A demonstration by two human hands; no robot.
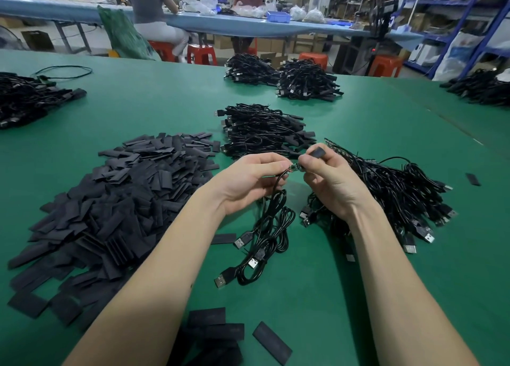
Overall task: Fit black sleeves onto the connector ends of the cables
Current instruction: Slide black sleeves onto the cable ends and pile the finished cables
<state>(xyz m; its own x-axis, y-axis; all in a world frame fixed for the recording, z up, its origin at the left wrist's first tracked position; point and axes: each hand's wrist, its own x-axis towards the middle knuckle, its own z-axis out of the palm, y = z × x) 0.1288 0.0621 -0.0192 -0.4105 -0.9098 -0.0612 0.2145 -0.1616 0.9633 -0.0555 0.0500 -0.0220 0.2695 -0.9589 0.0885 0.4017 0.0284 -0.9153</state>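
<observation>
- Sleeve (pixel 316 153): one flat black piece pinched in the fingertips of the right hand (pixel 329 184), raised above the bench (pixel 303 296), just above and to the right of the cable end.
- Cable (pixel 271 197): left hand (pixel 249 182) pinches it just behind its bare end; a small circuit board (pixel 294 167) sticks out of those fingers toward the right hand. The rest of the cable hangs in a loop below both hands, and its USB plug (pixel 242 241) lies on the bench with the loose coils.
- Hands: both clamped, left on cable, right on sleeve; fingertips nearly meeting at the board.
- Step (judgement): aligning sleeve with board end; sleeve not yet on.
- Orientation: board's long axis runs roughly left-right, free tip toward the right hand. Sleeve's long axis looks about the same, tilted slightly; cannot tell whether its mouth is open.
- Next move (judgement): squeeze sleeve edges to open the mouth, bring it level with the board tip, slide it leftward over the board.
- Supplies: sleeve pile (pixel 116 200) left of the left hand; unsleeved cables (pixel 392 194) under and right of the right hand; a further bundle (pixel 265 131) just beyond both hands.
</observation>
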